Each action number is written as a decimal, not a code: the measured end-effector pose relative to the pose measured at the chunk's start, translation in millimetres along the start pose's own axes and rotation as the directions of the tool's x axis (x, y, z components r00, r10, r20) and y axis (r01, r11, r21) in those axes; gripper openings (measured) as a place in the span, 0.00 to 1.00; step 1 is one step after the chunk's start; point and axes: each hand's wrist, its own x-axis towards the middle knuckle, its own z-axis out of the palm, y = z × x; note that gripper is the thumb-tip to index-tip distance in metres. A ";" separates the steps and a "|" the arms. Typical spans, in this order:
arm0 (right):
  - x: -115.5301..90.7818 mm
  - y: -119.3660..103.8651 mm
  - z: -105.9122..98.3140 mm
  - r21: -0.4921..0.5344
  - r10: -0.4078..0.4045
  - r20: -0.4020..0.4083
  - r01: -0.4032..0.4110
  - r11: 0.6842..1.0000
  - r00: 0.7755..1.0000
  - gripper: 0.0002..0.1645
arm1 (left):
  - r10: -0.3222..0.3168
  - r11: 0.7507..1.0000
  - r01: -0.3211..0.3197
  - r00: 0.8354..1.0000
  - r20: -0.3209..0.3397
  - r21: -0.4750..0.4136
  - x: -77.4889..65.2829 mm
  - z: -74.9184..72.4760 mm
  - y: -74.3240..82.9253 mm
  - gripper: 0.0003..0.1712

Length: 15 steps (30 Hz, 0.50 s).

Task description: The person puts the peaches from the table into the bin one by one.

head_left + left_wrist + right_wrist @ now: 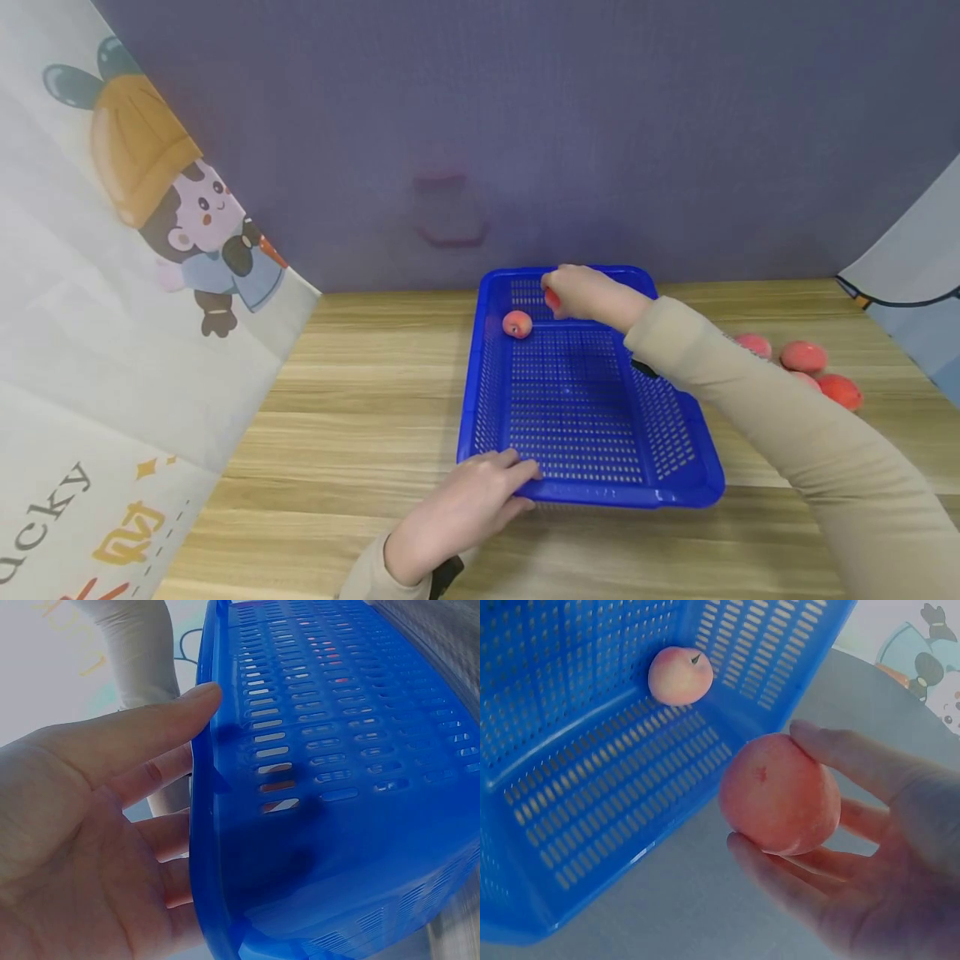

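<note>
A blue plastic basket (577, 400) with slotted walls stands on the table. At its near left corner my left hand (480, 496) grips the rim; in the left wrist view the thumb (202, 694) lies along the outer side and the fingers reach over the edge. My right hand (588, 293) is over the far end of the basket. Between its thumb and fingers it holds a reddish peach (780, 795), mostly covered by the hand in the head view. Another peach (517, 324), paler with a small dark stem, lies inside near the far left.
Several red peaches (804, 357) lie on the wooden table (360, 400) to the right of the basket, partly hidden behind my right sleeve (772, 408). A grey-blue wall (585, 125) rises behind the basket. At left hangs a white sheet (67, 333) with a cartoon figure.
</note>
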 end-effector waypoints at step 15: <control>14.1 -20.2 25.4 -0.017 -0.035 -0.032 0.035 0.999 0.999 0.13 | 0.006 1.000 -0.006 1.000 -0.011 0.011 -0.1 -0.9 1.1 0.12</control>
